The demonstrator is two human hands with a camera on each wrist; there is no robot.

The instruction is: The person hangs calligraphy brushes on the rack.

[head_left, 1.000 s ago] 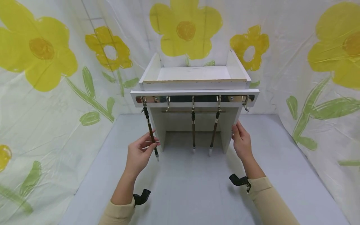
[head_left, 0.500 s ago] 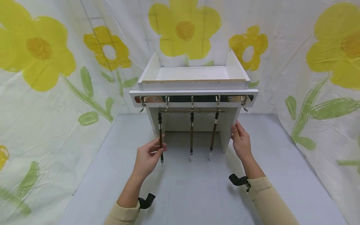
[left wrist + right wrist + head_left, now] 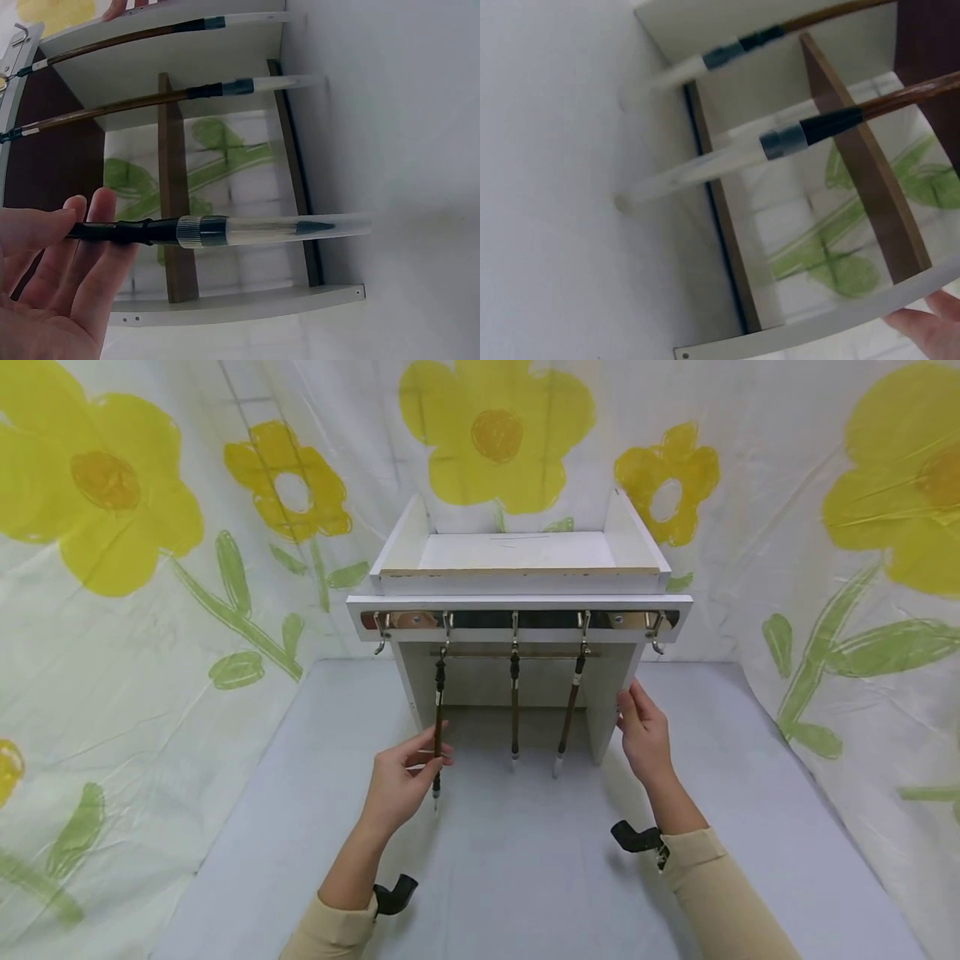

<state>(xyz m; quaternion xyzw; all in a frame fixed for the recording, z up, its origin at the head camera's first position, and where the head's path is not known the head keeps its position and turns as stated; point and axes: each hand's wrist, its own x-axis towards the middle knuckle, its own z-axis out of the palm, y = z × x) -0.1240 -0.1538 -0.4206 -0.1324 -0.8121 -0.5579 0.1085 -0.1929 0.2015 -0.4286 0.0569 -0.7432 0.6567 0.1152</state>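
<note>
My left hand pinches the handle of a brown calligraphy brush between thumb and fingers. The brush hangs tip down, and its top loop overlaps the lower end of the second hook from the left. In the left wrist view a clear cap covers the dark-tipped bristles. My right hand grips the right side panel of the white shelf. Two more capped brushes hang from it, one on the middle hook and one on the fourth.
The leftmost hook and the rightmost hook bear no brush. The shelf stands on a pale table cover, with an open tray on its top. Flower-printed curtains rise behind and at both sides.
My left hand has taken the brush off the leftmost hook and moved right to the second hook, with the brush lifted slightly at the end. The right hand stays on the panel.
</note>
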